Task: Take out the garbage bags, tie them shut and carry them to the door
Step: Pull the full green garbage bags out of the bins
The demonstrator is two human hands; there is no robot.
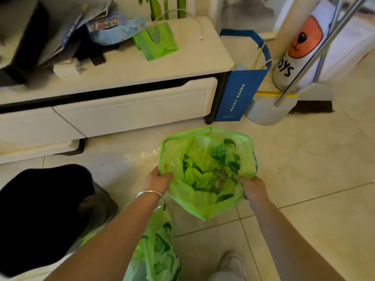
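- A green garbage bag (205,191) printed with dark leaf shapes stands open on the tiled floor (304,179), near the middle of the view, with crumpled green waste visible inside
- The left hand (159,179) pinches the bag's rim on its left side, fingers curled over the plastic; a silver bangle (151,194) sits on that wrist
- The right hand (253,188) grips the rim on the right side in the same way
- The bag's mouth lies between the two hands and slightly beyond them, so both are about equally near; the opening stretches left to right, and tying it would seem to call for drawing the two held edges together across the middle
- A second green bag (158,252) hangs or rests near the left forearm; whether it is tied cannot be seen
- At the near left sits a dark bin (40,209)
- Farther off stands a white TV cabinet (142,102), with a blue paper bag (235,92) and a broom (312,106) to its right
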